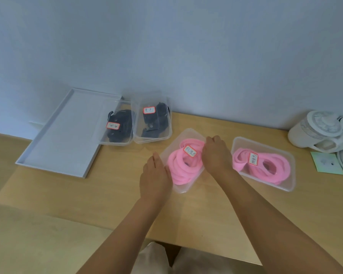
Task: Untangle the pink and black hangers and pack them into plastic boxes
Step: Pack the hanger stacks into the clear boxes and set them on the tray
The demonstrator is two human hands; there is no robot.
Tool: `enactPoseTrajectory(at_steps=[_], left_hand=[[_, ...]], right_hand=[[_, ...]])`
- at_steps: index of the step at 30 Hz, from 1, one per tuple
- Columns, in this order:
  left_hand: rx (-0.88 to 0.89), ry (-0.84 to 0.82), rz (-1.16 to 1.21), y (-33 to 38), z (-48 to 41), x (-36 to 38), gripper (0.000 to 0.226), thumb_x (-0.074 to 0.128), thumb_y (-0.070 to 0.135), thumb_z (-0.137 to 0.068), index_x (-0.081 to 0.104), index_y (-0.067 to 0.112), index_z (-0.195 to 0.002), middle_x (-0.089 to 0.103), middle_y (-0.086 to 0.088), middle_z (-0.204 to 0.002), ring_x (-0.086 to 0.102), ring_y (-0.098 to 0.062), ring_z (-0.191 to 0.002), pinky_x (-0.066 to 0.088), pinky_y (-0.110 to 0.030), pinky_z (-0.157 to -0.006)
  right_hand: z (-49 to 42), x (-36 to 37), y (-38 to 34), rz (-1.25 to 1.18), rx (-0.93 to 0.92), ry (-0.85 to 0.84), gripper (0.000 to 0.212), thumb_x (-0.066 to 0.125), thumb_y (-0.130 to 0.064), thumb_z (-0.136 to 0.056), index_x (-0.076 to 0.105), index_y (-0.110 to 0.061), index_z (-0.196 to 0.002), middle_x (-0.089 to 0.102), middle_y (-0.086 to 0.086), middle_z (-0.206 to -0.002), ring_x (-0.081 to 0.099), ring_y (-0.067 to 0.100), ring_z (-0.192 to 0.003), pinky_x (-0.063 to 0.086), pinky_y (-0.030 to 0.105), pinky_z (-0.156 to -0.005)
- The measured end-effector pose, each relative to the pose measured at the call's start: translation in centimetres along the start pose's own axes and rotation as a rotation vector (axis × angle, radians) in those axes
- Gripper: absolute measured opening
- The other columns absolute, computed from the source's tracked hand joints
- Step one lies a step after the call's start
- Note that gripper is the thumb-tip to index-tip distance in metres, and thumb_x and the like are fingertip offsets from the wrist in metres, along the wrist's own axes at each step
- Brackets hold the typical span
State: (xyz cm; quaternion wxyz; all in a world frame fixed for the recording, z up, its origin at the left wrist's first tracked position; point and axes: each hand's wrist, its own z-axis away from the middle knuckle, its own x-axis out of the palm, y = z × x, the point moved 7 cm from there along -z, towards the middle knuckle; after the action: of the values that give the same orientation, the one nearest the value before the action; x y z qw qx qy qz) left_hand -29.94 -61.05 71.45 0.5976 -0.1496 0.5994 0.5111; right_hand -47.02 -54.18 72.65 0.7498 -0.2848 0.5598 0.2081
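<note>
Seen from a head-worn camera looking down, a pale wooden worktop (107,194) stood against a plain blue-grey wall. Two bare forearms reached forward to a clear plastic box (183,189) lying at an angle near the middle of the worktop. Inside it lay a coil of pink hangers (178,165), soft looped bands, under a small red-bordered label (190,151) with handwriting too small to read.

The left hand (155,175) lay against the box's near left side with its back to the camera. Its fingers were hidden against the box, so whether they gripped it could not be told. The right hand (216,155) rested on the box's right side, its fingers bent down over the rim and holding it.

Just to the right, apart from the right hand, sat a second clear box (285,186) holding more pink hangers (275,171) and its own label (253,158).

Further back, near the wall, two more clear boxes stood side by side, touching or nearly so. The left one (115,142) held black hangers (119,119) and overlapped the right edge of a shallow white tray (63,135). The right one (152,139) held more black hangers (156,123). Each carried a red-bordered label.

At the far right edge stood a white round appliance (321,131), with a pale green slip of paper (327,163) in front of it.
</note>
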Motion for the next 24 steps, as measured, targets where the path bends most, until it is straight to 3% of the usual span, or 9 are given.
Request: enactPoseTrajectory(at_steps=[2,4,8,12,15,17,19,22,24], left_hand=[[0.037,-0.048,-0.02,0.2,0.0,0.6,0.063,0.025,0.033,-0.101,0.0,0.0,-0.148,0.015,-0.015,-0.155,0.021,-0.026,-0.14,0.02,-0.031,-0.11],[0.056,-0.097,-0.05,0.2,0.2,1.1,0.092,0.012,0.064,-0.087,-0.005,-0.003,-0.147,0.004,-0.017,-0.157,0.009,-0.026,-0.145,0.008,-0.031,-0.115],[0.121,-0.067,-0.278,1.3,0.4,1.2,0.14,0.001,0.093,-0.047,0.0,-0.004,-0.148,0.008,-0.02,-0.157,0.009,-0.033,-0.145,0.013,-0.051,-0.114],[0.098,-0.19,-0.349,1.2,0.2,1.5,0.139,0.038,0.093,-0.056,-0.015,0.002,-0.146,-0.002,-0.013,-0.157,0.003,-0.028,-0.145,0.006,-0.051,-0.114],[0.101,-0.159,-0.404,1.6,-0.4,1.2,0.138,0.048,0.088,-0.057,-0.009,0.001,-0.147,0.016,-0.012,-0.15,0.025,-0.027,-0.134,0.018,-0.048,-0.112],[0.094,-0.16,-0.411,1.7,-0.6,1.4,0.138,0.05,0.088,-0.056,-0.007,0.001,-0.147,0.02,-0.01,-0.147,0.029,-0.026,-0.13,0.022,-0.047,-0.11],[0.105,-0.167,-0.42,1.9,-0.7,1.4,0.137,0.051,0.087,-0.057,-0.006,0.0,-0.146,0.02,-0.01,-0.146,0.029,-0.026,-0.129,0.023,-0.047,-0.109],[0.137,-0.203,-0.432,1.6,-1.3,1.2,0.137,0.051,0.086,-0.058,-0.009,0.0,-0.146,0.014,-0.011,-0.149,0.023,-0.028,-0.133,0.02,-0.049,-0.11],[0.167,-0.228,-0.45,1.6,-1.6,1.0,0.136,0.05,0.086,-0.06,-0.011,0.001,-0.146,0.007,-0.013,-0.153,0.015,-0.03,-0.139,0.016,-0.052,-0.112]], right_hand=[[-0.4,0.2,0.1,0.03,0.014,-0.004,0.049,0.01,-0.012,-0.089,0.049,0.0,-0.115,0.048,0.016,-0.121,0.046,0.031,-0.111,0.038,0.037,-0.085],[-0.7,-0.1,0.0,0.073,-0.001,-0.013,0.029,0.031,-0.002,-0.092,0.048,0.0,-0.116,0.048,0.016,-0.121,0.048,0.031,-0.112,0.04,0.035,-0.087],[-1.2,-0.3,0.2,0.122,-0.009,-0.028,0.028,0.035,0.001,-0.091,0.048,-0.002,-0.115,0.052,0.015,-0.119,0.052,0.032,-0.111,0.041,0.035,-0.081],[-1.1,0.1,-0.3,0.2,-0.049,-0.065,0.043,0.034,-0.005,-0.093,0.034,-0.008,-0.136,0.051,0.014,-0.122,0.051,0.031,-0.11,0.037,0.034,-0.074],[-1.3,0.8,-1.9,0.261,-0.231,-0.053,0.056,0.025,-0.016,-0.096,0.009,-0.019,-0.15,0.032,0.014,-0.145,0.038,0.031,-0.129,0.036,0.04,-0.093],[-1.5,0.9,-3.2,0.244,-0.42,-0.05,0.055,0.014,-0.019,-0.096,0.008,-0.016,-0.15,0.009,0.01,-0.158,0.017,0.028,-0.143,0.026,0.04,-0.107],[-2.0,0.9,-3.4,0.139,-0.462,-0.137,0.055,0.025,-0.011,-0.098,0.009,-0.015,-0.15,0.001,0.003,-0.159,0.008,0.02,-0.146,0.02,0.033,-0.112],[-2.1,0.4,-3.2,-0.15,-0.354,-0.112,0.054,0.041,-0.013,-0.093,0.028,-0.012,-0.146,0.02,0.003,-0.156,0.025,0.024,-0.139,0.023,0.033,-0.112],[-1.8,0.4,-3.6,-0.1,-0.321,-0.033,0.052,0.042,-0.03,-0.094,0.033,-0.011,-0.141,0.028,0.006,-0.151,0.036,0.029,-0.128,0.033,0.038,-0.103]])
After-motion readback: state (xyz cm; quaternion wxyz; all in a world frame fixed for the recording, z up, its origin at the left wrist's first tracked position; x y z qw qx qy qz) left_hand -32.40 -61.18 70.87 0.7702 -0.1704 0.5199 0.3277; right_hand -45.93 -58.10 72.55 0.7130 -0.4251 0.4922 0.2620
